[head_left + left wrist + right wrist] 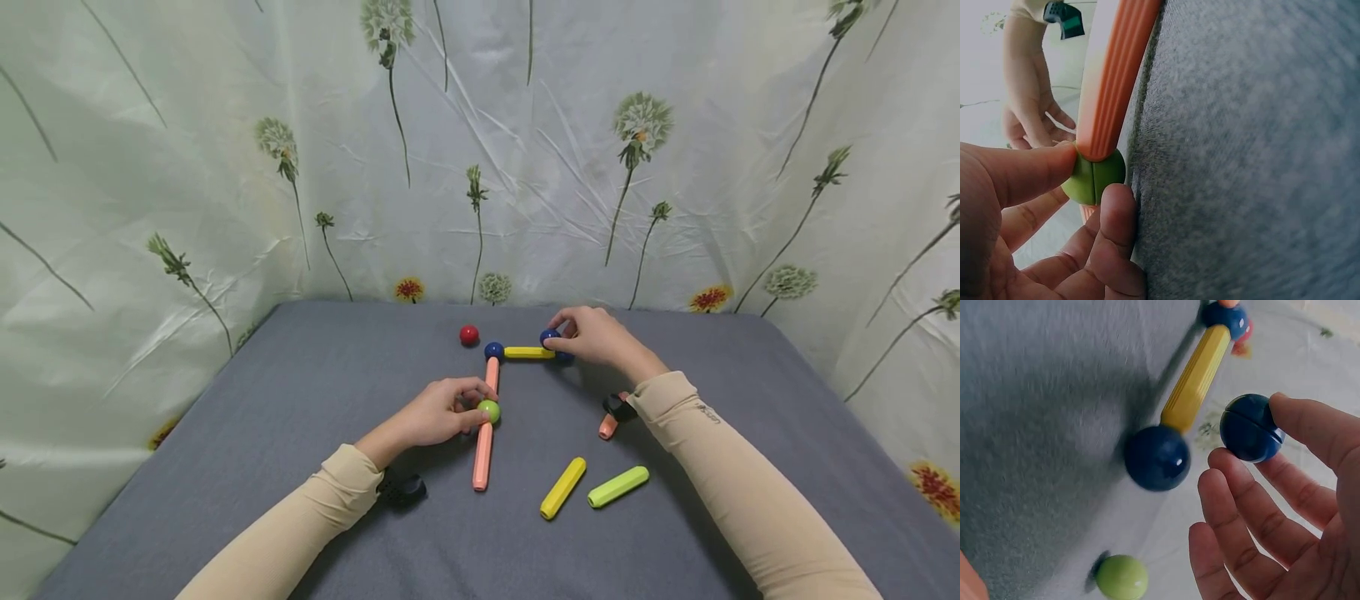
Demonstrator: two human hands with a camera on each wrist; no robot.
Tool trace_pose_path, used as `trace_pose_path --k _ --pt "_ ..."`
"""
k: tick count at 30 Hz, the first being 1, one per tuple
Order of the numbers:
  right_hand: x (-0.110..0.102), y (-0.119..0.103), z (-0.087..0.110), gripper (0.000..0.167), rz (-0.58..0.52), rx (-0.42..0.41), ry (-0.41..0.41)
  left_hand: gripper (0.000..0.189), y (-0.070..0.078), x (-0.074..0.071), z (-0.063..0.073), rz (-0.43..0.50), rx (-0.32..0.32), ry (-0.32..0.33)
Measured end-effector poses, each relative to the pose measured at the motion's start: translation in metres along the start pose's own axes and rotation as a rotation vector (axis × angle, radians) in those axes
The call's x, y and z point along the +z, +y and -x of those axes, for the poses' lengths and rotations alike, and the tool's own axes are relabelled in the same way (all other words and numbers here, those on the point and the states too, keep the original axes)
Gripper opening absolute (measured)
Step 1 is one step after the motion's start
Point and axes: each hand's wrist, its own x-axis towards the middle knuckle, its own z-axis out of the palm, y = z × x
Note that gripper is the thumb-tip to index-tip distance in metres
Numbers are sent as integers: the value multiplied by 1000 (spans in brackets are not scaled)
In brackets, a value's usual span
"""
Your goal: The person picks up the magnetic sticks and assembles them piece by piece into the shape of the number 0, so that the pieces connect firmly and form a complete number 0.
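My left hand (pixel 442 410) pinches a green ball (pixel 489 410) that joins two salmon rods in a line, a near rod (pixel 482 458) and a far rod (pixel 492 377). A blue ball (pixel 494 351) caps the far end, and a yellow rod (pixel 528 352) runs right from it to another blue ball (pixel 1157 458). My right hand (pixel 600 337) holds a separate blue ball (pixel 1251 428) between thumb and fingers, raised off the cloth. In the right wrist view this ball is apart from the rod's end ball, which the head view mostly hides.
A red ball (pixel 469 335) lies behind the joined pieces. A loose yellow rod (pixel 563 488) and a green rod (pixel 618 487) lie nearer me. Under my right wrist is a salmon rod (pixel 608 427). Another green ball (pixel 1122 577) shows in the right wrist view.
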Motion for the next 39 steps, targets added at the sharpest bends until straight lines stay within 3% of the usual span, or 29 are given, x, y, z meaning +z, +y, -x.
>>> trace_pose_path --k 8,23,30,39 --pt "8 -15 21 38 -24 -84 -24 23 -3 0 -1 9 7 4" --pt "30 -36 63 30 -54 -168 -112 25 -6 -3 -10 4 -17 13" --pt "43 -45 81 28 -43 -224 -167 24 -6 -3 -11 10 -20 15" --pt "59 -58 102 27 -113 -291 -261 24 -6 -4 -11 20 9 14"
